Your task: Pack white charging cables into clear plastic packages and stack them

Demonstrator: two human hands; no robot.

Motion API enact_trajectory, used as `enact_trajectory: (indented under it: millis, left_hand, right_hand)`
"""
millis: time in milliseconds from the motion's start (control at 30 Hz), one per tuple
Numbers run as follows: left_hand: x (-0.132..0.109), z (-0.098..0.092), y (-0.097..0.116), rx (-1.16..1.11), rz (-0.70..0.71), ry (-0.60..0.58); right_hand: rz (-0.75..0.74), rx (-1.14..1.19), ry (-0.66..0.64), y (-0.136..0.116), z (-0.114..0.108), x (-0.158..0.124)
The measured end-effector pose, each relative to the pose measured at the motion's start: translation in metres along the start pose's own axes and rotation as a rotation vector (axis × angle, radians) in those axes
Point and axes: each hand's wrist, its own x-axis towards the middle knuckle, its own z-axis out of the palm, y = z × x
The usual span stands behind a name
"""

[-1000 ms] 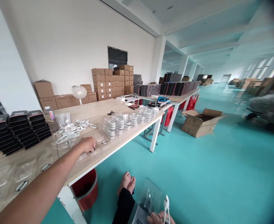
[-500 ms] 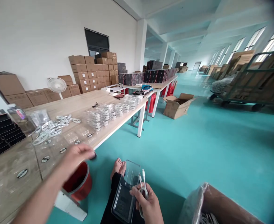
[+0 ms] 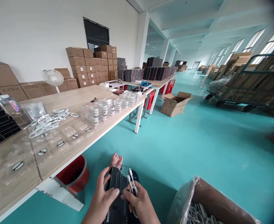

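A coiled white cable (image 3: pixel 132 187) is pinched in my right hand (image 3: pixel 141 200), its two plug ends pointing up. On my dark-clothed lap lies a clear plastic blister case (image 3: pixel 118 183), partly covered by both hands. My left hand (image 3: pixel 101 196) is at the case's left side, fingers apart and thumb reaching over it; whether it touches the plastic I cannot tell. To the left, clear plastic packs with oval black-and-white labels (image 3: pixel 42 152) lie in a row on the wooden table (image 3: pixel 78 93). Behind them is a heap of loose white cables (image 3: pixel 48 122).
Stacks of packed coiled cables (image 3: pixel 104 111) line the table's edge. A red bin (image 3: pixel 82 177) stands under it. At lower right, a plastic-lined carton (image 3: pixel 220 199) holds more white cables. An open carton (image 3: pixel 176 104) and a loaded trolley (image 3: pixel 239 84) are farther off.
My left hand has come from above the red bin to the case on my lap; the small dark thing at its fingertips no longer shows there. My right hand still grips the cable.
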Motion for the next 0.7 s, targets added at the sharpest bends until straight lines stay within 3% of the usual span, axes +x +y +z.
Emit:
enact_trajectory:
  millis: [100,167,333,467,700]
  left_hand:
    - [0.002,0.001,-0.003,-0.356,-0.264,-0.005]
    - [0.004,0.000,-0.008,-0.462,-0.352,0.004]
    - [0.001,-0.005,-0.016,-0.555,-0.329,0.168]
    - [-0.007,-0.007,-0.020,-0.559,-0.301,0.218]
    - [-0.012,-0.002,-0.026,-0.561,-0.270,0.224]
  right_hand:
    - [0.061,-0.001,-0.053,0.001,0.004,0.000]
    - [0.076,-0.035,-0.024,0.002,0.003,0.001]
    - [0.031,-0.187,0.155,0.005,-0.012,0.001]
    - [0.013,-0.343,0.062,0.004,-0.016,-0.007]
    - [-0.170,-1.285,-0.146,-0.003,0.010,-0.021]
